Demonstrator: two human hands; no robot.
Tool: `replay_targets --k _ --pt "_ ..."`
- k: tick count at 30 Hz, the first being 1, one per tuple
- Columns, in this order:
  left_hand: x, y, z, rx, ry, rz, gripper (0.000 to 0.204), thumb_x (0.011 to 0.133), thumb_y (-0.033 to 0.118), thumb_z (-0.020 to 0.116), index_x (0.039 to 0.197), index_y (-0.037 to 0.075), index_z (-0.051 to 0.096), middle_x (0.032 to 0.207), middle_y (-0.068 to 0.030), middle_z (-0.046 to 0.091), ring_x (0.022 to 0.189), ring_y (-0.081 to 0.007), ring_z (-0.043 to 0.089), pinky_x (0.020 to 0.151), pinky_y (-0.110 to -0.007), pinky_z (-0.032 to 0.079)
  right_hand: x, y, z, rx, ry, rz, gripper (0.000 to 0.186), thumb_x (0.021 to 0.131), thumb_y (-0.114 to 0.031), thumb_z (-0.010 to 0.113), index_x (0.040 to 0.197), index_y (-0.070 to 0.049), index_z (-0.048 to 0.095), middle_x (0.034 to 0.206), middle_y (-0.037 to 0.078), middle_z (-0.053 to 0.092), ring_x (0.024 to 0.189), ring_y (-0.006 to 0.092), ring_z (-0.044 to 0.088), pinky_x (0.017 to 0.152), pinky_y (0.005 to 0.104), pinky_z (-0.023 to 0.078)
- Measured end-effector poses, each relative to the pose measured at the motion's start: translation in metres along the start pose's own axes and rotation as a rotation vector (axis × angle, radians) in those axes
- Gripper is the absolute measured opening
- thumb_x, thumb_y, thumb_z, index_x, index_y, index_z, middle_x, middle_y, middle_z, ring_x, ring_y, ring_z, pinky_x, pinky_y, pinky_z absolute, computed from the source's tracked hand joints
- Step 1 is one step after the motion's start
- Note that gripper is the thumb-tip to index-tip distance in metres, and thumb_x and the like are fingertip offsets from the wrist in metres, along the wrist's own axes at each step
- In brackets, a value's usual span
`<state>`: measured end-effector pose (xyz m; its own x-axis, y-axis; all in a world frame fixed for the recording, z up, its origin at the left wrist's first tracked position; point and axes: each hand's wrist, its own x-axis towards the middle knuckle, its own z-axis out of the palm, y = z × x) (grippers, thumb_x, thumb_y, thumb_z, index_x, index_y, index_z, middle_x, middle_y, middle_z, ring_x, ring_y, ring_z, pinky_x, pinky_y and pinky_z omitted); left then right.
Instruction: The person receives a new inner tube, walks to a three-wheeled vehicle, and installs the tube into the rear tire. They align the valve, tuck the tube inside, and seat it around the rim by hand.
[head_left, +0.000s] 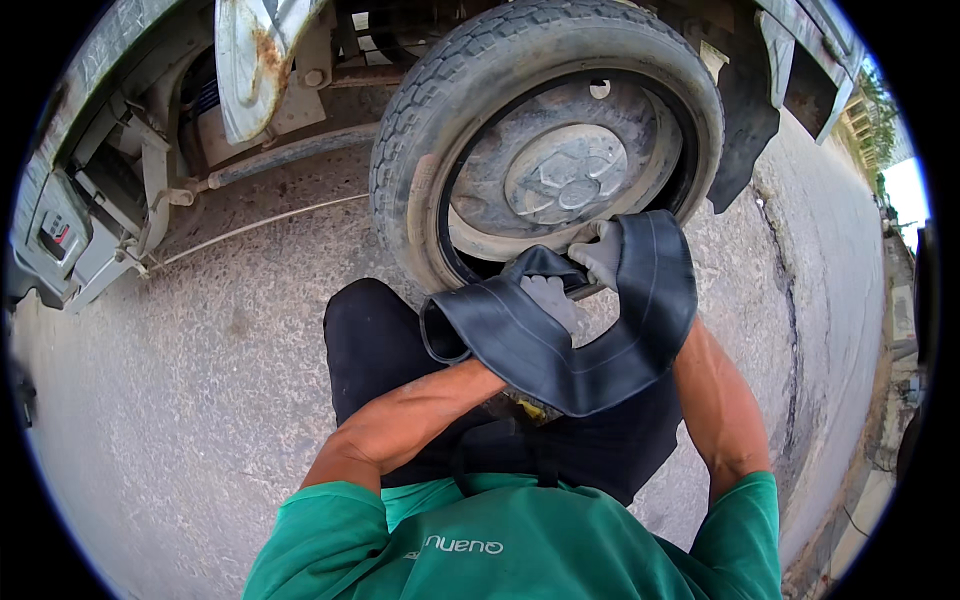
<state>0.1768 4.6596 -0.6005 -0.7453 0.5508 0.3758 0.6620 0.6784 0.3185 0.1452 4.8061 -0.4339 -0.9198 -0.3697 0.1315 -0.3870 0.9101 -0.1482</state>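
Inner tube (600, 378) curves around left hand (551, 302) and right hand (601, 256) at tyre (415, 195); whether fingers (583, 253) pinch it cannot be determined.

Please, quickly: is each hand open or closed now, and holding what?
Left hand: closed on black inner tube.
Right hand: partly covered by the tube; grip cannot be told.

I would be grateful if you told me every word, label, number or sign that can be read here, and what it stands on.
Green shirt: pale lettering across the chest, upside down in view; I leave the wording uncopied.
Grey vehicle part at far left: small red-and-dark marking, too small to read.
Tyre: no legible lettering.
Black inner tube: no legible lettering.
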Motion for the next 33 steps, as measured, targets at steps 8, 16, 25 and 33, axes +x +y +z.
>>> replay_targets --k 8,16,25,33 --pt "-0.030 -0.001 0.007 -0.199 0.011 0.114 0.011 0.086 0.012 0.063 0.086 0.004 0.070 0.079 -0.0118 0.064 0.076 -0.0294 0.065 0.069 -0.043 0.052 -0.025 0.012 0.088 1.394 0.042 0.826 0.040 0.104 -0.036 0.060 0.123 0.000 0.064 0.106 0.010 0.069 0.098 0.0177 0.067 0.086 0.0308 0.058" --pt "-0.052 -0.022 0.017 -0.312 0.061 0.119 0.012 0.089 0.012 0.062 0.089 0.004 0.070 0.082 -0.0114 0.065 0.077 -0.0290 0.065 0.071 -0.043 0.052 -0.005 -0.020 0.052 0.866 -0.143 0.641 0.036 0.101 -0.025 0.068 0.121 0.004 0.066 0.103 0.017 0.071 0.084 0.0202 0.073 0.075 0.0290 0.063" --pt "-0.068 -0.029 0.055 -0.460 0.140 0.065 0.012 0.093 0.011 0.060 0.093 0.004 0.070 0.086 -0.0110 0.065 0.079 -0.0285 0.065 0.072 -0.042 0.053 0.031 -0.022 0.054 -0.006 -0.394 0.022 0.013 0.089 -0.018 0.066 0.095 -0.009 0.072 0.081 0.005 0.070 0.073 0.0188 0.070 0.062 0.0339 0.053" --pt "-0.059 -0.028 0.059 -0.441 0.111 0.082 0.015 0.093 0.019 0.063 0.093 0.006 0.069 0.088 -0.0118 0.065 0.081 -0.0291 0.065 0.073 -0.043 0.052 0.014 -0.015 0.088 -0.979 0.008 -0.281 0.028 0.085 -0.034 0.072 0.077 -0.008 0.072 0.067 0.009 0.064 0.061 0.0248 0.065 0.053 0.0443 0.045"
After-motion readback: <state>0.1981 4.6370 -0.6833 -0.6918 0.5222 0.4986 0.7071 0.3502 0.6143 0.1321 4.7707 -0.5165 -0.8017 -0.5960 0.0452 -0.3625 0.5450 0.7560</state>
